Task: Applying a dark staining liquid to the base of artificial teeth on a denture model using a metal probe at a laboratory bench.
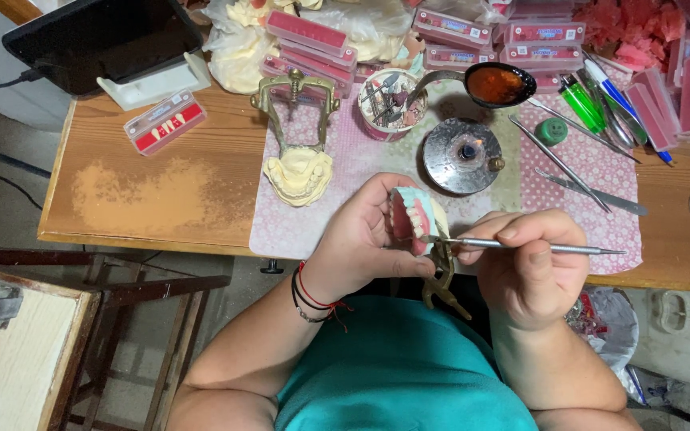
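The left hand [365, 239] is raised above the near edge of the tabletop [161, 191], wrist bent, its fingers wrapped around a denture model [413, 219] with pink gums and white teeth mounted on a brass articulator [442, 279], whose lower end hangs down below the hand. The right hand [529, 267] sits just beside it, fingers pinched together on a thin metal carving tool [537, 247]. The tool lies nearly level, its long axis running left to right, with the working tip pointing left and touching the model at the teeth line, and the handle end sticking out to the right past the hand. The model's teeth face toward the right hand. Behind the hands, on a pink patterned mat [345, 172], stand a round metal burner [462, 156], a cup of small tools [390, 104] and a second articulator with a pale plaster cast [299, 164]. Further metal instruments [569, 168] lie to the right, well apart from the hands.
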